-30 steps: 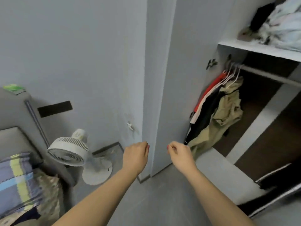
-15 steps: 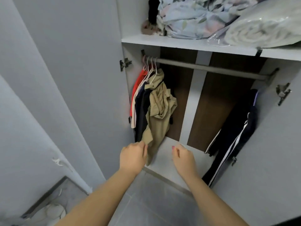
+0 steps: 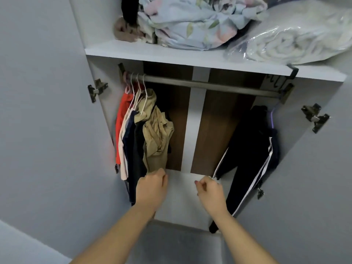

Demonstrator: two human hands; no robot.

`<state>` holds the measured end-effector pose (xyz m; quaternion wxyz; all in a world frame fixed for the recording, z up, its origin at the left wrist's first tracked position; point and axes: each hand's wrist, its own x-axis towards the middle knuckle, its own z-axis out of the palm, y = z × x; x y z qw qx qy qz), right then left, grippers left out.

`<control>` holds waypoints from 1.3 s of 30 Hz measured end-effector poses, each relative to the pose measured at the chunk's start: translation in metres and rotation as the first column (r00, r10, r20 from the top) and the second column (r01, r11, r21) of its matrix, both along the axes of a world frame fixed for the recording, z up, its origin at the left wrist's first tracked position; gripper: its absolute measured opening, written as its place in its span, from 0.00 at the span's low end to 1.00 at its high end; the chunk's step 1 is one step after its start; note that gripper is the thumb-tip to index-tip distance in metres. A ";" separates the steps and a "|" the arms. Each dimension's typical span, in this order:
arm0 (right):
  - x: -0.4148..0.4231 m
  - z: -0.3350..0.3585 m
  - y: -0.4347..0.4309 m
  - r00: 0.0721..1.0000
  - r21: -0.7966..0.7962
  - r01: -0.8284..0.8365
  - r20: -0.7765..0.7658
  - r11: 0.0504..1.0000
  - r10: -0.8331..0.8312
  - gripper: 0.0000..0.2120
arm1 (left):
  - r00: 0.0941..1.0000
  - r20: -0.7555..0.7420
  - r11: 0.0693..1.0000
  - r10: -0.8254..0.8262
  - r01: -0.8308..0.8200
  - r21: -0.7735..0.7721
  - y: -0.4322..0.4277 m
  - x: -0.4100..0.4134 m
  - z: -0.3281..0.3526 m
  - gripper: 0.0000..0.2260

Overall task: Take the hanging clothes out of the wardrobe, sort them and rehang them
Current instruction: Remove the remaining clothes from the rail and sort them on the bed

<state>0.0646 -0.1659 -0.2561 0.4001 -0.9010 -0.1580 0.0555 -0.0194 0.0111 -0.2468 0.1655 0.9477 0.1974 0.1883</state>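
The wardrobe is open in front of me. On the metal rail [image 3: 209,85], at its left end, white hangers carry a red garment [image 3: 122,119], a pale one, dark ones [image 3: 133,149] and a crumpled khaki shirt [image 3: 158,134]. Black trousers with white side stripes [image 3: 251,149] hang at the right end. My left hand [image 3: 151,189] is curled into a loose fist just below the khaki shirt's hem and holds nothing. My right hand [image 3: 210,193] is also curled and holds nothing. It hovers over the white wardrobe floor [image 3: 182,202], left of the trousers.
The white shelf [image 3: 171,56] above the rail carries flowered bedding [image 3: 190,21] and a white blanket in a plastic bag [image 3: 289,40]. Both grey doors stand open: the left door [image 3: 47,130] and the right door [image 3: 314,187]. The rail's middle is bare.
My view swung from the room wall and a fan round to the wardrobe's inside and moved closer. Both hands stayed curled in front of me and now reach inside the wardrobe.
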 end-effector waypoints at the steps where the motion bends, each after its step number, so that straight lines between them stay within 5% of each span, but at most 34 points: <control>1: 0.000 0.001 0.007 1.000 0.000 0.017 -0.004 1.000 -0.017 0.14 | 1.000 0.005 1.000 -0.026 0.026 -0.004 0.007 0.005 -0.001 0.12; 8: 0.023 0.006 -0.005 0.985 0.010 0.169 0.033 0.986 -0.169 0.04 | 0.977 0.027 0.976 -0.210 0.211 -0.057 0.005 0.063 0.001 0.14; 24: 0.248 0.031 -0.124 0.814 -0.129 0.516 0.383 0.847 -0.437 0.24 | 0.958 -0.088 0.962 -0.273 0.270 -0.048 -0.056 0.237 0.011 0.08; 33: 0.300 0.032 -0.111 0.861 -0.103 0.490 0.214 0.866 -0.462 0.12 | 0.967 -0.130 0.968 -0.218 0.197 -0.158 -0.053 0.269 0.003 0.11; 39: 0.293 0.039 -0.055 0.925 0.088 0.353 0.119 0.931 -0.362 0.05 | 0.978 -0.142 0.982 -0.153 0.134 -0.136 -0.008 0.265 0.003 0.11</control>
